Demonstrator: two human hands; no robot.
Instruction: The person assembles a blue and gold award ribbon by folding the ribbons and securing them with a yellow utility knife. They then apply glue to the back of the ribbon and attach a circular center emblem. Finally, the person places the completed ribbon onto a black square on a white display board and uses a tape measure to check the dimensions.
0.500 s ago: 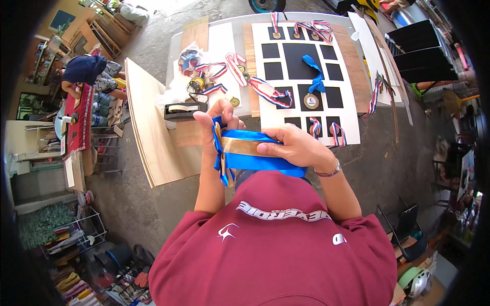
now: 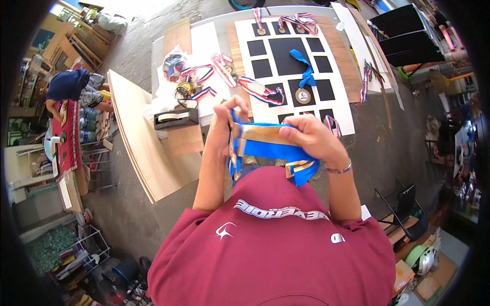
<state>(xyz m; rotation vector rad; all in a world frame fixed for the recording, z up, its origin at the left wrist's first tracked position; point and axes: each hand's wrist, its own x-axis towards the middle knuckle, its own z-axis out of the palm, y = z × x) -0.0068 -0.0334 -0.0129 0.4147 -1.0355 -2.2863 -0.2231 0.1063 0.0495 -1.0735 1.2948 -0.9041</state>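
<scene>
Between the left hand (image 2: 220, 126) and the right hand (image 2: 320, 142): a shiny blue and gold ribbon (image 2: 270, 148) stretches across, up in the air in front of the person's dark red shirt (image 2: 270, 255).
Left fingers: they bend around the bunched end of the ribbon and hold it, though the folds hide part of them.
Right fingers: the thumb presses on the gold strip and the other fingers curl, so they pinch the ribbon, and a loose end hangs below.
Right wrist: a shiny band (image 2: 339, 168) goes around it.
White board (image 2: 345, 109): it has black squares on it and lies past the hands, over a brown wood sheet (image 2: 347, 76) on the tabletop (image 2: 158, 61).
Blue medal ribbon (image 2: 306, 76): it lies on the white board, with a round medal (image 2: 302, 96) at its near end.
Striped ribbons (image 2: 303, 21): some lie with medals along the board's far edge.
Black tape holder (image 2: 176, 120): it sits near the left hand, with a see-through bag (image 2: 173, 64) farther back.
Far left: another person in a dark blue top (image 2: 69, 84) leans by a red cloth (image 2: 66, 137).
</scene>
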